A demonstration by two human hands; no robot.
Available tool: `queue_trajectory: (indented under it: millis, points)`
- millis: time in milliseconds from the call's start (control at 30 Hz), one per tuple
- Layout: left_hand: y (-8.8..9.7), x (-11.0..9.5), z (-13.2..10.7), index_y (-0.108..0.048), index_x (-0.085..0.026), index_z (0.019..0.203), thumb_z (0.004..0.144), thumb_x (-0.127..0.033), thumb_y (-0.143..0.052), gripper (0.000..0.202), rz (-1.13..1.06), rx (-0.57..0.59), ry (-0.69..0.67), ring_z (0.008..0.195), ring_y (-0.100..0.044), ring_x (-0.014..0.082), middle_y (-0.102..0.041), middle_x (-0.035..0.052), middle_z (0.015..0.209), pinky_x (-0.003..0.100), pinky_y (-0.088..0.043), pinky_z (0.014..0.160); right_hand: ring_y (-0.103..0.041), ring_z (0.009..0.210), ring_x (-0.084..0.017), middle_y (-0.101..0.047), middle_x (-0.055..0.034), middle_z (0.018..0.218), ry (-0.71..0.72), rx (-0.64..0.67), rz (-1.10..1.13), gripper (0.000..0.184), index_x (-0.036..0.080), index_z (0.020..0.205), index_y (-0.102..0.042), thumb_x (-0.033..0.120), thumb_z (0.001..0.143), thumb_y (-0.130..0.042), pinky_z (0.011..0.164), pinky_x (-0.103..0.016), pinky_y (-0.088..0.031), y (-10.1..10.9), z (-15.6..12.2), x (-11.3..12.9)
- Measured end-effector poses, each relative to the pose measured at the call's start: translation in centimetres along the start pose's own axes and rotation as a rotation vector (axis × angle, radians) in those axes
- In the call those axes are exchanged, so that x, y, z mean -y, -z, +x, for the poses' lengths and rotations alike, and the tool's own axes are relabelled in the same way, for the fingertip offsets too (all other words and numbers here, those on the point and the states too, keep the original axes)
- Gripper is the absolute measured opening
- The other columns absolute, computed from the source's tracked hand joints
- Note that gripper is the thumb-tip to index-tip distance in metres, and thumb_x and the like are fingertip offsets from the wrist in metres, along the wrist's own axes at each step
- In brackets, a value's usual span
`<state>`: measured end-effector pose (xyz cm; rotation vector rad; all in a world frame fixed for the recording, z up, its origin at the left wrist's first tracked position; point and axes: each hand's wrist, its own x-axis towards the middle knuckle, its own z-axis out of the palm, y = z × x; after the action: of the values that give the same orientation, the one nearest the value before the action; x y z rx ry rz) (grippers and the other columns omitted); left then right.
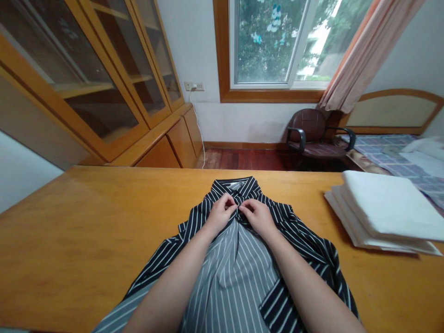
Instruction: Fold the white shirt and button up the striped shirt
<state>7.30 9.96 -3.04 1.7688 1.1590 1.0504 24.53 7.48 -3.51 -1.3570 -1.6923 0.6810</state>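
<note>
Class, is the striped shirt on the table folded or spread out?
Spread out: the shirt lies flat on the table, collar farthest away, left hand and right hand pinching its front below the collar.

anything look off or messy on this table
Only mildly. The striped shirt lies rumpled, its dark fabric bunched at both sides, while the left hand and right hand pinch it just below the collar. The white stack at the right of the table has its lower layers fanned out unevenly. Nothing looks spilled or damaged.
</note>
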Motion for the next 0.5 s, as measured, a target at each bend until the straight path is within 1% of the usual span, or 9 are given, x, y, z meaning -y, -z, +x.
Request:
queue_trajectory:
  millis: [100,233,333,433,500]
  points:
    - [0.00,-0.26,-0.05,-0.055,-0.020,0.080,0.082,-0.015,-0.059,0.006,0.052,-0.003,-0.025,0.072,-0.056,0.0128,-0.058,-0.0034,0.076,0.025,-0.042,0.070,-0.063,0.075,-0.018,-0.070,-0.0009,0.078,-0.012,-0.001,-0.020,0.011,0.023,0.078,-0.067,0.024,0.087,-0.061,0.069,-0.027,-0.044,-0.02,-0.01,-0.02]
    - [0.02,-0.07,0.04,-0.053,-0.020,0.079,0.081,-0.015,-0.059,0.008,0.087,-0.033,-0.029,0.072,-0.055,0.0128,-0.057,-0.0035,0.075,0.025,-0.042,0.069,-0.063,0.075,-0.018,-0.070,-0.0014,0.078,-0.031,-0.005,-0.049,0.011,0.022,0.078,-0.066,0.024,0.087,-0.060,0.069,-0.027,-0.044,-0.03,0.03,-0.04]
    - [0.16,0.13,0.15,-0.053,-0.020,0.080,0.081,-0.015,-0.059,0.008,0.055,-0.050,-0.012,0.071,-0.057,0.0129,-0.058,-0.0030,0.077,0.025,-0.044,0.069,-0.063,0.073,-0.018,-0.069,-0.0013,0.077,-0.035,0.001,-0.037,0.011,0.022,0.078,-0.066,0.025,0.087,-0.060,0.069,-0.028,-0.045,-0.02,0.04,-0.10]
    - [0.29,-0.08,0.14,-0.056,-0.020,0.087,0.083,-0.018,-0.059,0.005,-0.005,-0.032,-0.006,0.076,-0.061,0.0143,-0.062,-0.0009,0.083,0.026,-0.048,0.071,-0.063,0.072,-0.018,-0.069,-0.0011,0.076,-0.036,0.001,-0.030,0.011,0.023,0.078,-0.066,0.025,0.087,-0.060,0.068,-0.028,-0.045,-0.04,0.04,-0.14]
    - [0.32,-0.43,0.08,-0.058,-0.020,0.086,0.084,-0.020,-0.059,0.003,0.013,-0.015,-0.024,0.077,-0.061,0.0150,-0.063,0.0000,0.083,0.026,-0.048,0.072,-0.063,0.072,-0.018,-0.069,-0.0012,0.076,-0.037,-0.005,-0.037,0.011,0.022,0.078,-0.066,0.025,0.087,-0.060,0.068,-0.028,-0.045,-0.03,0.03,-0.14]
